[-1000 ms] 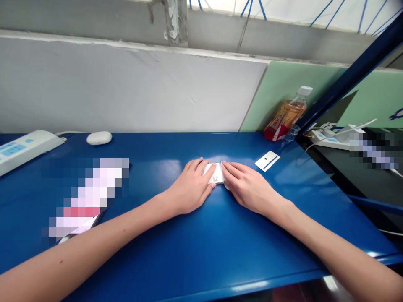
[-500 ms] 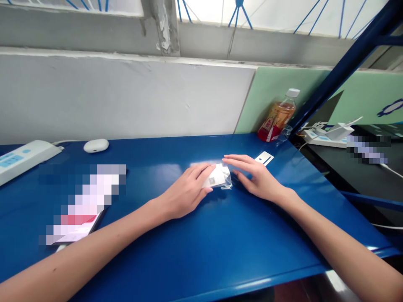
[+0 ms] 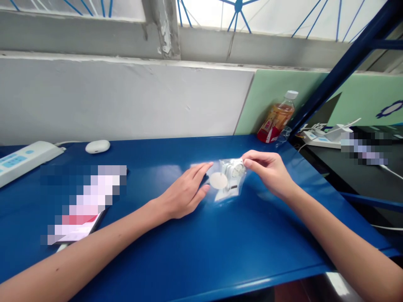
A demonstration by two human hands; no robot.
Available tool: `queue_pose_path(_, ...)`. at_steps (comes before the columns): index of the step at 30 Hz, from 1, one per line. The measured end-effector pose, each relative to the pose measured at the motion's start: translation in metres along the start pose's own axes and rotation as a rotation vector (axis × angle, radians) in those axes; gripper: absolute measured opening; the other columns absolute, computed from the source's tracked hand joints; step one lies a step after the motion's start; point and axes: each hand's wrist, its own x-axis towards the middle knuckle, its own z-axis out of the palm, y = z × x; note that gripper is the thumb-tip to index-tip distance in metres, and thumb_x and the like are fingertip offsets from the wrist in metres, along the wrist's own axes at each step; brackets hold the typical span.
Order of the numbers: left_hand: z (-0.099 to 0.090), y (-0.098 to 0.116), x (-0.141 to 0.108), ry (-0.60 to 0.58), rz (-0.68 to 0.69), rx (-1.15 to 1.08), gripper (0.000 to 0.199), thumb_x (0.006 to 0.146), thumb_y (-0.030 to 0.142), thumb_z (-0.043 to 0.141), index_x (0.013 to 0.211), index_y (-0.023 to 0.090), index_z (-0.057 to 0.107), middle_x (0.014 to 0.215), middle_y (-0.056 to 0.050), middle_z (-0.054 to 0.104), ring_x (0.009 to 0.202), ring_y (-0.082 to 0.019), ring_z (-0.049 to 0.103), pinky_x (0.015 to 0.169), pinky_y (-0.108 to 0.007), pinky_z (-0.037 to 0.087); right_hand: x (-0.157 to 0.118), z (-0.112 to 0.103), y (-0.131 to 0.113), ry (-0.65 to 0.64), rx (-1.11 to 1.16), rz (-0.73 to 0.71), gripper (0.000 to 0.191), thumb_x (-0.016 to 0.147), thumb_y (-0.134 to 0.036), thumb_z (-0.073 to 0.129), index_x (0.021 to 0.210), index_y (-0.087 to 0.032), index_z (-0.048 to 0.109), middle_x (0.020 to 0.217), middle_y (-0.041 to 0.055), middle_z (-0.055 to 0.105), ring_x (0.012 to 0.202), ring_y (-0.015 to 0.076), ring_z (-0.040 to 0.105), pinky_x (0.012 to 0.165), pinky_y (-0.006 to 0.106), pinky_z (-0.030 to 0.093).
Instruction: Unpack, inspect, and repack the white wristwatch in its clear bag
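Observation:
A small clear plastic bag [image 3: 234, 181] with white parts inside is tilted up above the blue desk. Through the film I see a round ridged white piece and a white oval. My right hand [image 3: 267, 167] pinches the bag's upper right corner between thumb and fingers. Just left of the bag, my left hand [image 3: 185, 191] is open, its fingers stretched out and thumb apart. I cannot tell whether its fingertips touch the film.
The blue desk [image 3: 195, 251] carries a phone [image 3: 91, 201], a white earbud case [image 3: 97, 146] and a power strip [image 3: 28, 161] on the left. At the back right stands a drink bottle [image 3: 276, 119]. A blue metal post [image 3: 341, 63] rises beside it.
My right hand has taken hold of the bag and turned it up to the right. My left hand has let go of it. The blue-striped white card no longer shows.

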Motion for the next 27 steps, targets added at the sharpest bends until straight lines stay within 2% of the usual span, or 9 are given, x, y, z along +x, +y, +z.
queue_pose_path(3, 0.000, 0.001, 0.000, 0.031, -0.025, -0.012, 0.053, 0.102, 0.026, 0.035, 0.152, 0.017, 0.020, 0.150, -0.018, 0.039, 0.139, -0.028, 0.040, 0.114, -0.049, 0.039, 0.000, 0.004, 0.007, -0.025, 0.037, 0.172, 0.021, 0.082, -0.041, 0.073, 0.081, -0.020, 0.077, 0.077, 0.0031, 0.073, 0.070, 0.0168, 0.064, 0.065, 0.030, 0.052)
queue_pose_path(7, 0.000, 0.001, 0.000, 0.092, -0.027, -0.016, 0.063, 0.099, 0.025, 0.041, 0.155, 0.020, 0.013, 0.154, -0.018, 0.033, 0.142, -0.032, 0.036, 0.115, -0.052, 0.037, 0.000, 0.011, 0.017, -0.066, 0.042, 0.282, 0.029, 0.081, -0.046, 0.072, 0.085, -0.017, 0.078, 0.081, 0.0048, 0.075, 0.072, 0.0175, 0.064, 0.068, 0.031, 0.051)
queue_pose_path(12, -0.001, 0.003, 0.001, 0.041, 0.010, 0.043, 0.087, 0.087, 0.039, 0.065, 0.154, 0.018, 0.014, 0.158, -0.020, 0.025, 0.145, -0.036, 0.028, 0.115, -0.053, 0.035, 0.000, 0.018, 0.022, -0.030, 0.110, 0.377, 0.030, 0.078, -0.043, 0.074, 0.093, -0.017, 0.075, 0.084, 0.0052, 0.075, 0.072, 0.0164, 0.064, 0.068, 0.030, 0.051)
queue_pose_path(15, -0.001, 0.002, 0.002, 0.000, 0.047, 0.064, 0.096, 0.079, 0.048, 0.073, 0.153, 0.017, 0.020, 0.156, -0.020, 0.029, 0.144, -0.037, 0.029, 0.115, -0.053, 0.034, 0.000, 0.021, 0.025, -0.006, 0.153, 0.399, 0.029, 0.076, -0.038, 0.074, 0.095, -0.017, 0.073, 0.082, 0.0045, 0.075, 0.070, 0.0160, 0.066, 0.070, 0.030, 0.053)
queue_pose_path(18, 0.000, 0.001, 0.003, -0.047, 0.059, 0.048, 0.099, 0.075, 0.054, 0.076, 0.151, 0.016, 0.026, 0.151, -0.020, 0.039, 0.141, -0.038, 0.035, 0.115, -0.053, 0.034, 0.000, 0.022, 0.028, -0.027, 0.100, 0.362, 0.021, 0.078, -0.033, 0.070, 0.090, -0.016, 0.072, 0.079, 0.0048, 0.074, 0.070, 0.0167, 0.067, 0.070, 0.032, 0.055)
queue_pose_path(21, 0.000, 0.000, 0.004, -0.074, 0.044, 0.030, 0.093, 0.077, 0.052, 0.075, 0.149, 0.015, 0.030, 0.148, -0.019, 0.043, 0.139, -0.037, 0.039, 0.113, -0.053, 0.036, -0.002, 0.021, 0.030, -0.078, -0.050, 0.273, 0.020, 0.084, -0.032, 0.063, 0.094, -0.016, 0.071, 0.085, 0.0068, 0.075, 0.075, 0.0197, 0.069, 0.071, 0.035, 0.057)
queue_pose_path(23, 0.000, 0.000, 0.004, -0.081, 0.032, 0.033, 0.089, 0.078, 0.052, 0.074, 0.148, 0.015, 0.033, 0.147, -0.019, 0.044, 0.138, -0.037, 0.039, 0.113, -0.053, 0.036, -0.003, 0.018, 0.028, -0.082, -0.234, 0.145, 0.022, 0.088, -0.031, 0.060, 0.100, -0.017, 0.071, 0.098, 0.0097, 0.075, 0.085, 0.0224, 0.071, 0.076, 0.038, 0.058)
queue_pose_path(25, 0.000, 0.000, 0.005, -0.080, 0.021, 0.045, 0.087, 0.078, 0.055, 0.072, 0.147, 0.015, 0.036, 0.146, -0.019, 0.045, 0.137, -0.037, 0.040, 0.112, -0.053, 0.037, -0.005, 0.013, 0.024, -0.109, -0.440, -0.013, 0.026, 0.090, -0.032, 0.059, 0.109, -0.018, 0.070, 0.117, 0.0130, 0.070, 0.103, 0.0262, 0.068, 0.088, 0.044, 0.056)
queue_pose_path(27, 0.000, 0.000, 0.004, -0.077, 0.012, 0.059, 0.085, 0.079, 0.058, 0.071, 0.145, 0.015, 0.038, 0.145, -0.019, 0.047, 0.136, -0.037, 0.041, 0.111, -0.054, 0.038, -0.006, 0.007, 0.019, -0.228, -0.590, -0.128, 0.040, 0.090, -0.038, 0.061, 0.124, -0.018, 0.064, 0.138, 0.0157, 0.059, 0.126, 0.0303, 0.056, 0.103, 0.049, 0.048)
